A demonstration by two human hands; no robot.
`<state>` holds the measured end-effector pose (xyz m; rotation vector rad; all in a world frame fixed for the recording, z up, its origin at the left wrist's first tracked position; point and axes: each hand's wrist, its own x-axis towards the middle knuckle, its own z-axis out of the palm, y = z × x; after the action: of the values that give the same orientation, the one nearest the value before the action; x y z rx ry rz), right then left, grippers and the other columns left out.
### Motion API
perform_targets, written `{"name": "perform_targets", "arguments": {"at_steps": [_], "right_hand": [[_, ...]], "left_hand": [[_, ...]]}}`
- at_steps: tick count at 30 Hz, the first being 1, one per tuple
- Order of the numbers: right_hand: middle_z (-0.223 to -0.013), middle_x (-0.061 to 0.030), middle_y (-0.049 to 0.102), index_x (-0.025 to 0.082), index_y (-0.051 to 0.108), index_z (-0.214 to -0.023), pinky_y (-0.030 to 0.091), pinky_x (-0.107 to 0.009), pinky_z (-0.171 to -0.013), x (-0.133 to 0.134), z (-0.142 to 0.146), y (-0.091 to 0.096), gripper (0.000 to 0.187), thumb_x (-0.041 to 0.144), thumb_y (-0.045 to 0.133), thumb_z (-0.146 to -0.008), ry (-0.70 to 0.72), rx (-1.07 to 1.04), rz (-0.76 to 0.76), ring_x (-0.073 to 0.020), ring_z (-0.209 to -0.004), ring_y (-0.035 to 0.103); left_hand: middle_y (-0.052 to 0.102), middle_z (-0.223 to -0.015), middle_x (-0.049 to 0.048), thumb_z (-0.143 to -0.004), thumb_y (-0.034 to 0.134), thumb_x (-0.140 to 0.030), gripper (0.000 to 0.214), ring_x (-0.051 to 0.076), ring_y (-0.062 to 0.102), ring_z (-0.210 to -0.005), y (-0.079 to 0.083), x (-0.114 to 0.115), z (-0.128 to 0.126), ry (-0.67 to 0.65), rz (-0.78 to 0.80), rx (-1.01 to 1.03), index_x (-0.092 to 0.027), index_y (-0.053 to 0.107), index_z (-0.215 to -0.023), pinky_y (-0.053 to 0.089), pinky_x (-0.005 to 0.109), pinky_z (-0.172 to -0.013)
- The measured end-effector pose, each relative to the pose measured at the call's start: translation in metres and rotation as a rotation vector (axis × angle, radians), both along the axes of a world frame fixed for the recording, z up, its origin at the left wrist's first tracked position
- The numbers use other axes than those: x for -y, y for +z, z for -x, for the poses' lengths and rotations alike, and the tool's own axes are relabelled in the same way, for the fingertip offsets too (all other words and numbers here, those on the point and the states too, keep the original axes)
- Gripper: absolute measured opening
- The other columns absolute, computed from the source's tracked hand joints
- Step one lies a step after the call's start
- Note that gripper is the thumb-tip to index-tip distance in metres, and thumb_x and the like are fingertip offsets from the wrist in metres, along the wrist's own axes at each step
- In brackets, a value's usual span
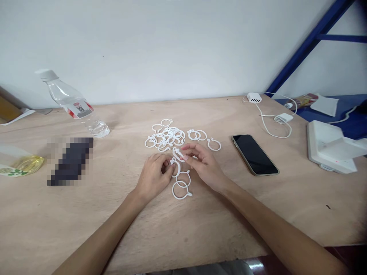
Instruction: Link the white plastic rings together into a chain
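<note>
White plastic curtain rings with small eyelets are spread about the middle of the table. My left hand (155,172) pinches one ring (179,169) between thumb and fingers, near the tabletop. Just beside it, my right hand (205,164) grips another white ring (178,153) by its edge, thumb against fingertips. Below my hands, two more rings (189,194) overlap and appear to hang together with the left-hand ring; the exact link is hard to see. Beyond my hands lies a tangled pile of rings (172,133). A few rings (214,149) sit to its right.
A clear water bottle (78,109) stands at the left, near a pixelated dark object (71,160) and a yellowish transparent container (23,166). On the right lie a phone (255,154), a white charger hub (254,97) with cable, and a white device (329,147).
</note>
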<state>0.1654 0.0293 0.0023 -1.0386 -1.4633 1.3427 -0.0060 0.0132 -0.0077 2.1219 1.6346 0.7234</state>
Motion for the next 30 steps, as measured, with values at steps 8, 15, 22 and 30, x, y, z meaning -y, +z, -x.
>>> {"name": "perform_targets", "arguments": {"at_steps": [8,15,22,30], "right_hand": [[-0.080,0.0006,0.061,0.022,0.060,-0.101,0.042,-0.024,-0.053,-0.004,-0.002,-0.002,0.027,0.022,0.062,-0.074,-0.073,-0.267,0.157,-0.0113,-0.066,0.050],[-0.073,-0.0007,0.061,0.018,0.067,-0.093,0.047,-0.027,-0.057,0.000,0.002,0.000,0.025,0.028,0.071,-0.071,0.036,-0.417,0.373,-0.0122,-0.065,0.055],[-0.080,-0.0013,0.064,0.020,0.071,-0.091,0.051,-0.028,-0.066,0.004,0.009,-0.005,0.018,0.032,0.067,-0.077,0.112,-0.336,0.258,-0.0117,-0.070,0.058],[-0.090,-0.0049,0.068,0.022,0.075,-0.084,0.050,-0.029,-0.069,0.008,0.007,0.006,0.022,0.039,0.062,-0.080,0.001,-0.092,0.061,-0.0173,-0.084,0.060]], "left_hand": [[0.065,-0.075,0.0008,-0.081,0.057,-0.027,0.017,0.016,0.057,-0.068,0.001,-0.003,0.013,0.140,-0.190,0.080,-0.020,0.068,-0.091,0.045,0.030,-0.067],[0.069,-0.090,0.0035,-0.084,0.054,-0.031,0.026,0.020,0.061,-0.078,0.007,-0.008,0.025,0.257,-0.325,-0.161,-0.021,0.064,-0.105,0.038,0.040,-0.084],[0.066,-0.079,0.0025,-0.093,0.042,-0.029,0.026,0.015,0.058,-0.075,0.015,0.008,0.002,-0.030,-0.197,0.277,-0.018,0.064,-0.084,0.043,0.029,-0.073],[0.058,-0.073,0.0037,-0.089,0.045,-0.020,0.017,0.015,0.052,-0.071,0.017,0.011,0.003,-0.221,-0.301,0.208,-0.018,0.056,-0.076,0.043,0.030,-0.067]]}}
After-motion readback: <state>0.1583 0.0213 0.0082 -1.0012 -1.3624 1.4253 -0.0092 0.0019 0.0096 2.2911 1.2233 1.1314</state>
